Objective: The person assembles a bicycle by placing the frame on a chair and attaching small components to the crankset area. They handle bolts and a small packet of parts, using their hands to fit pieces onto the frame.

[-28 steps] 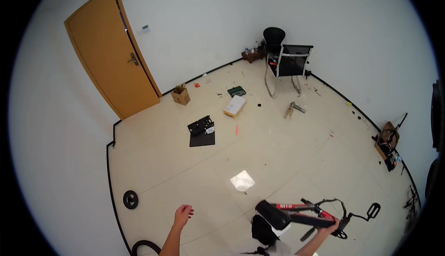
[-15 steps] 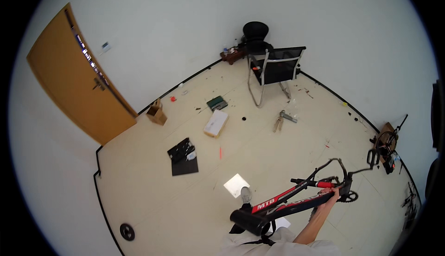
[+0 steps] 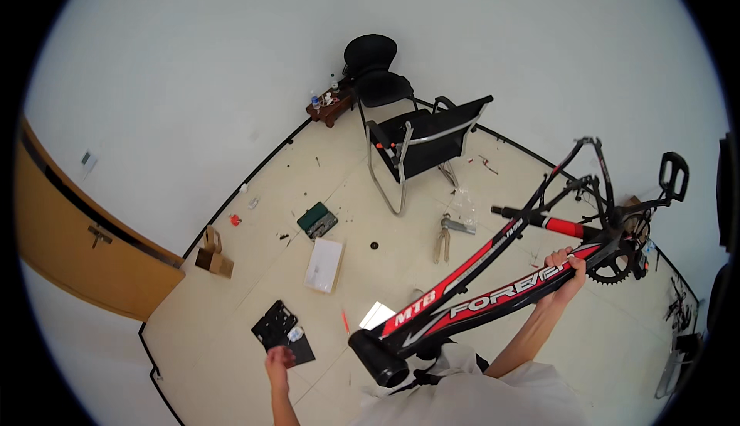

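A black and red bicycle frame (image 3: 493,295) is held up off the floor, slanting from lower left to upper right. My right hand (image 3: 564,273) grips its lower tube close to the crank end. A toothed chainring (image 3: 613,266) and a crank arm with a black pedal (image 3: 674,177) are attached there. The open head tube (image 3: 378,356) points down toward me at the lower left. My left hand (image 3: 279,358) is off the frame, over the black tool case (image 3: 276,324) as seen from above; its fingers are blurred, and nothing can be made out in them.
Behind the frame stands a black chair with metal legs (image 3: 424,137). Across the floor lie a bicycle fork (image 3: 443,241), a white box (image 3: 324,266), a green case (image 3: 314,218) and a cardboard box (image 3: 213,260). Bicycle parts lean along the right wall.
The bicycle frame has come up closer to me, its crank end higher. My left hand has entered at lower left. The whole view has turned and shifted.
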`<control>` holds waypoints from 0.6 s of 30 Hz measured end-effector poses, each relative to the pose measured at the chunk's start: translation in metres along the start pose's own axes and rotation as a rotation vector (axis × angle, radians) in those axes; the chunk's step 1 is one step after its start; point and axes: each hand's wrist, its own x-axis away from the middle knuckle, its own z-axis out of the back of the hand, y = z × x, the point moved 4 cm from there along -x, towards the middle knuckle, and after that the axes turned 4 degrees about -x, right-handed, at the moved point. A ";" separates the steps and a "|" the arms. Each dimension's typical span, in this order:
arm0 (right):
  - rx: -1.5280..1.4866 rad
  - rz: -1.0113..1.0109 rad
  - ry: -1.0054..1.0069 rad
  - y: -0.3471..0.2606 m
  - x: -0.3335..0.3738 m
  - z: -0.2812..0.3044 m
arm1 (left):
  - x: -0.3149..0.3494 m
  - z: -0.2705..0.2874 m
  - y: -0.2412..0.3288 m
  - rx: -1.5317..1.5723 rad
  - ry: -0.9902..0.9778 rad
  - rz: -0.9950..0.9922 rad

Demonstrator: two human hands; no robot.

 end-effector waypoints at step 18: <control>0.038 0.110 -0.221 0.189 -0.185 -0.182 | -0.087 -0.060 -0.098 -0.021 -0.084 0.722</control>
